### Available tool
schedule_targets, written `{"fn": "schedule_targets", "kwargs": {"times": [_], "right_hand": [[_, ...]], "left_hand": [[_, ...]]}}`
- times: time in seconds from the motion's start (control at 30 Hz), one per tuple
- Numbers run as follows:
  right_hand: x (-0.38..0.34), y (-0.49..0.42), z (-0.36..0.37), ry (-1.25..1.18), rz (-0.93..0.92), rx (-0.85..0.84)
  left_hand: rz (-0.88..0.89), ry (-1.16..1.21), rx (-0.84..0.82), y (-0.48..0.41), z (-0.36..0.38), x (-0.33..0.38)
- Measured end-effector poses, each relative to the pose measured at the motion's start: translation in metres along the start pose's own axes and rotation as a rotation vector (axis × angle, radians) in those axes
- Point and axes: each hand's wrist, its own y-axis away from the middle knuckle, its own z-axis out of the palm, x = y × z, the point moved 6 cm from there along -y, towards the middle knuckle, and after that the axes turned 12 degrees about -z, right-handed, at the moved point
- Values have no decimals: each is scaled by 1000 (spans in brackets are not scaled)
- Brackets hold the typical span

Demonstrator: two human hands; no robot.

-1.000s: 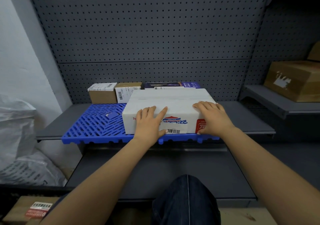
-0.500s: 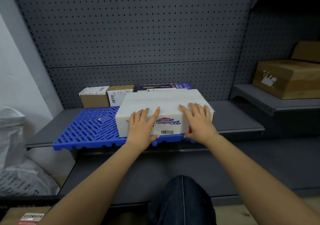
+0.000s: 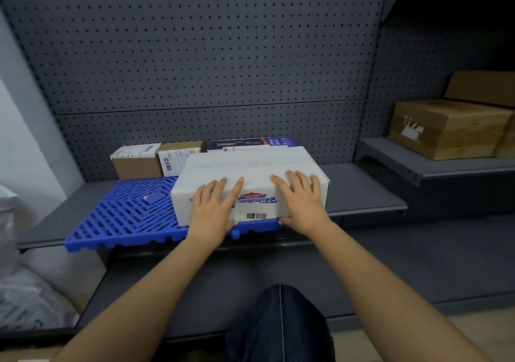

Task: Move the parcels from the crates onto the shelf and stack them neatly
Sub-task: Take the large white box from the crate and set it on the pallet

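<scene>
The white parcel (image 3: 250, 177) hides most of the dark blue box (image 3: 250, 142).

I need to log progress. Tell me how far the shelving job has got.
Done: three small boxes sit in a row at the back of the blue mat. In hand: the left hand and right hand press flat on a white box on the mat. Left: unclear, since no crates are in view.

dark grey pegboard wall (image 3: 211, 55) backs grey metal shelving (image 3: 362, 191); a pale wall (image 3: 30, 150) stands at left, a side shelf (image 3: 434, 166) at right, beige floor (image 3: 404, 336) below
</scene>
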Motion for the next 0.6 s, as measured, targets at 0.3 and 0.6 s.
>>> {"fn": "schedule_targets", "kwargs": {"times": [0.3,0.6], "right_hand": [[0,-1,1,9,3,-2],[3,-3,-2,-9,-5,-12]], "left_hand": [[8,-3,-2,-1,1,0],[37,44,-10,-1,-2,-3]]}}
